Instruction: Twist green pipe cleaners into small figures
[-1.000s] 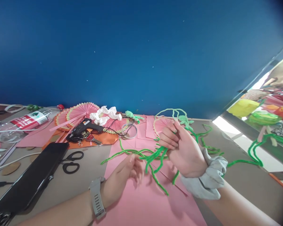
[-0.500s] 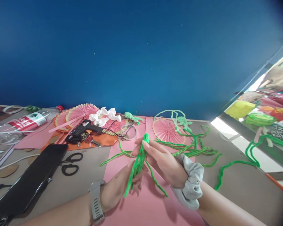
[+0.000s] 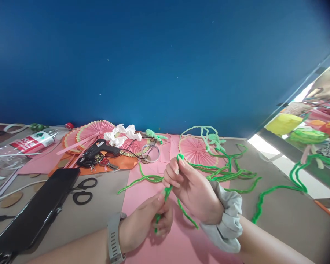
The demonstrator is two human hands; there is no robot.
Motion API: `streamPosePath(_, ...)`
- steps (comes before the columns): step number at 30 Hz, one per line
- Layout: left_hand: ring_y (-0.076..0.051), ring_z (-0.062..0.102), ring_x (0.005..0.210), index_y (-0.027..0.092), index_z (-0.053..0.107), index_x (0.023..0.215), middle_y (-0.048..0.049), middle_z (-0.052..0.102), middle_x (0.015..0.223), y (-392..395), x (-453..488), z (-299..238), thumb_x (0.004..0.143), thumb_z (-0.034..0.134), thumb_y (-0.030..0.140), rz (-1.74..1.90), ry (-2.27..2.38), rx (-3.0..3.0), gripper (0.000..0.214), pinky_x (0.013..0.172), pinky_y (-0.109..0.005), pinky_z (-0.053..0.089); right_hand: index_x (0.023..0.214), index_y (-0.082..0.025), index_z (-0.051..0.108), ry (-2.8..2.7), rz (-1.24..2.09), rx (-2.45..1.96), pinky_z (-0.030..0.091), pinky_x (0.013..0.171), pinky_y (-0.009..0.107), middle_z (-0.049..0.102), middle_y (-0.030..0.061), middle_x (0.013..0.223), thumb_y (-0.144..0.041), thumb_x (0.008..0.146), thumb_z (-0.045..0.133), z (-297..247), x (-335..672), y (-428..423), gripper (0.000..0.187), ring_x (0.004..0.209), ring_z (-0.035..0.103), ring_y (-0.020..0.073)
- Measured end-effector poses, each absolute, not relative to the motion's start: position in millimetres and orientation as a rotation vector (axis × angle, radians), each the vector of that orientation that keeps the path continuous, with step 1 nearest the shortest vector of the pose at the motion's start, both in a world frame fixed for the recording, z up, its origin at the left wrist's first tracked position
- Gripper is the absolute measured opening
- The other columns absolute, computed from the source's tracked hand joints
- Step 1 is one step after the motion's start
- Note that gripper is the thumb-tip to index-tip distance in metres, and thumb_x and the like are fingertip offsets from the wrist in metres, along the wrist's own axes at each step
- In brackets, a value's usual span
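Note:
Between my hands runs a bundle of fuzzy green pipe cleaners [image 3: 168, 191]. My right hand [image 3: 194, 189], with a grey scrunchie [image 3: 227, 216] at its wrist, has its fingers curled round the upper end, and a green tip pokes out above the thumb. Lower and to the left, my left hand [image 3: 148, 220] is wrapped round the other end, a grey watch strap [image 3: 114, 237] on that wrist. Much of the bundle is hidden by my fingers. Loose green pipe cleaners [image 3: 222, 175] lie behind my right hand, and another strand [image 3: 187, 215] rests below it.
Pink paper [image 3: 145, 253] lies under my hands. On the left are a black phone [image 3: 35, 212], scissors [image 3: 84, 190], a glue gun [image 3: 96, 152] and a plastic bottle [image 3: 30, 143]. Pleated pink paper fans [image 3: 198, 151] lie before the blue wall [image 3: 165, 66].
My left hand has slid down the bundle and closed round its lower part. My right hand has shifted slightly right, its fingers now curled round the top.

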State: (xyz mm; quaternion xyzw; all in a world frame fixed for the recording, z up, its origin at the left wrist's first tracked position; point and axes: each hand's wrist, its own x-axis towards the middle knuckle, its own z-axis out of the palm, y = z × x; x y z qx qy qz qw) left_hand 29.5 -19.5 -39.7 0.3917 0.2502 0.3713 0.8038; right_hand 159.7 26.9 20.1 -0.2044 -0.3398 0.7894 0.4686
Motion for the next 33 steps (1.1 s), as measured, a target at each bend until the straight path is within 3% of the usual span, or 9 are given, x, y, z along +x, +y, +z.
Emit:
streamPosePath(7, -0.005, 0.023, 0.04, 0.016, 0.04, 0.068, 0.008, 0.028, 0.047, -18, 32, -26, 0.091, 0.027, 0.033, 0.78, 0.435, 0.697, 0.032, 0.044, -0.019, 0.022, 0.055, -0.02, 0.028, -0.63, 1.959, -0.524, 0.026, 0.045, 0.024, 0.016, -0.0063, 0.053, -0.043, 0.086, 0.041, 33, 170, 26, 0.041, 0.047, 0.016, 0.0098)
streamPosePath(13, -0.004, 0.026, 0.034, 0.016, 0.047, 0.076, 0.0086, 0.032, 0.044, -19, 28, -28, 0.09, 0.036, 0.033, 0.646, 0.509, 0.91, 0.024, 0.037, -0.018, 0.02, 0.055, -0.019, 0.03, -0.605, 1.862, -0.606, 0.011, 0.038, 0.022, 0.01, -0.0085, 0.048, -0.044, 0.086, 0.042, 34, 169, 23, 0.042, 0.042, 0.005, 0.0077)
streamPosePath(16, -0.004, 0.021, 0.034, 0.016, 0.049, 0.082, 0.0103, 0.028, 0.04, -22, 29, -35, 0.088, 0.041, 0.033, 0.744, 0.454, 0.854, 0.02, 0.038, -0.018, 0.018, 0.056, -0.02, 0.034, -0.695, 1.802, -0.627, 0.017, 0.038, 0.021, 0.013, -0.0079, 0.049, -0.043, 0.086, 0.043, 44, 172, 25, 0.039, 0.042, 0.01, 0.0078)
streamPosePath(21, -0.005, 0.024, 0.039, 0.014, 0.049, 0.07, 0.0066, 0.033, 0.045, -20, 29, -38, 0.085, 0.041, 0.046, 0.8, 0.476, 0.818, 0.036, 0.041, -0.02, 0.018, 0.064, -0.021, 0.042, -0.826, 1.838, -0.655, 0.035, 0.054, 0.027, 0.029, -0.0033, 0.06, -0.038, 0.09, 0.036, 54, 176, 29, 0.032, 0.051, 0.03, 0.0109)
streamPosePath(26, -0.007, 0.031, 0.043, 0.016, 0.048, 0.077, 0.0038, 0.039, 0.052, -16, 26, -37, 0.085, 0.015, 0.057, 0.764, 0.385, 0.582, 0.054, 0.05, -0.021, 0.029, 0.064, -0.021, 0.046, -0.821, 1.865, -0.651, 0.032, 0.05, 0.026, 0.024, -0.0042, 0.058, -0.046, 0.088, 0.034, 53, 177, 30, 0.037, 0.049, 0.023, 0.0104)
streamPosePath(31, -0.009, 0.046, 0.052, 0.014, 0.051, 0.087, -0.0011, 0.051, 0.062, -21, 27, -35, 0.087, 0.036, 0.044, 0.66, 0.494, 0.853, 0.034, 0.054, -0.022, 0.033, 0.063, -0.019, 0.047, -0.804, 1.906, -0.654, 0.031, 0.049, 0.022, 0.024, -0.0047, 0.058, -0.039, 0.09, 0.034, 46, 175, 31, 0.036, 0.049, 0.021, 0.0092)
streamPosePath(33, -0.01, 0.048, 0.053, 0.013, 0.053, 0.093, -0.0027, 0.054, 0.064, -23, 29, -34, 0.088, 0.032, 0.044, 0.621, 0.503, 0.891, 0.038, 0.056, -0.024, 0.035, 0.064, -0.019, 0.045, -0.778, 1.927, -0.648, 0.03, 0.048, 0.021, 0.024, -0.0052, 0.058, -0.039, 0.09, 0.036, 39, 173, 29, 0.034, 0.048, 0.02, 0.0087)
